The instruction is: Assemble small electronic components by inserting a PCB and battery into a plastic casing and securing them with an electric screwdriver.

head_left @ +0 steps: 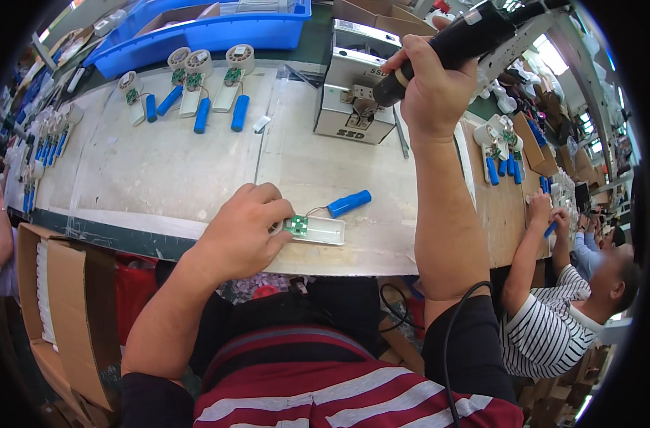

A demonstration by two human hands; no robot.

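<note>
My left hand [243, 232] is closed on a white handheld fan housing [328, 232] lying near the table's front edge. A small green circuit board [296, 225] sits in it by my fingertips; my hand hides the housing's left end. Thin wires run from the board to a blue cylindrical battery [350, 204] lying just beyond it. Raised at the upper right, my right hand [437, 96] is wrapped round a black electric screwdriver [474, 34]. Its lower end is at the front of a grey metal screw feeder [357, 118].
Several fan units [189, 103] with blue batteries lie at the back left, before a blue bin [203, 39]. More fan units [503, 146] stand on the right. A co-worker in a striped shirt [553, 328] sits there. An open cardboard box [75, 307] stands at the lower left.
</note>
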